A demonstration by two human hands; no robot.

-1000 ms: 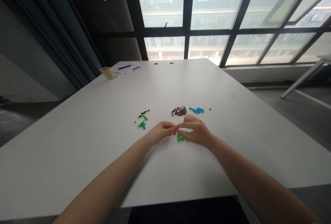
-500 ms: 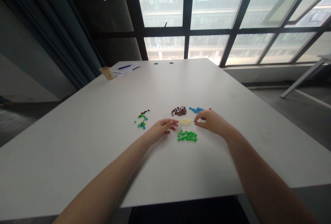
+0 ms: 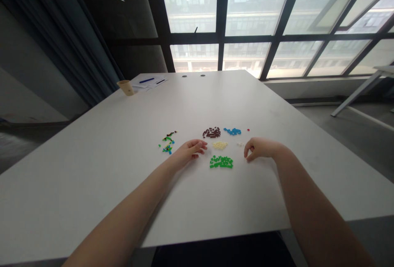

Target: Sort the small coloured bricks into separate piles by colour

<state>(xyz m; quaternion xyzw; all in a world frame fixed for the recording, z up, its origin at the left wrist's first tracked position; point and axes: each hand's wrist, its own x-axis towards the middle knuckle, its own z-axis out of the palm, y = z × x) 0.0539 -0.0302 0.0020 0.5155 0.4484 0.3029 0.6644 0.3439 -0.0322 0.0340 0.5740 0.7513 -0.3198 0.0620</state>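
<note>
My left hand (image 3: 191, 150) rests on the table with its fingers loosely apart, nothing in them. Just right of its fingertips lies a pile of tiny cream pieces (image 3: 220, 145). My right hand (image 3: 260, 148) is bent down to the tabletop, thumb and finger drawn together in a pinch; anything between them is too small to make out. Beside its knuckles are a few small white pieces (image 3: 240, 144). Between the hands, nearer to me, spreads a pile of green toy bricks (image 3: 221, 162). Dark brown bricks (image 3: 211, 132) and blue bricks (image 3: 232, 131) lie beyond.
A loose cluster of mixed coloured bricks (image 3: 168, 143) lies left of my left hand. One red piece (image 3: 248, 130) sits right of the blue ones. Far left on the white table (image 3: 197, 107) stand a paper cup (image 3: 126, 88) and papers (image 3: 154, 82) with a blue pen (image 3: 147, 80).
My right hand has moved right and toward me, away from the cream pile, uncovering the white pieces and the red piece. My left hand has drawn back slightly left.
</note>
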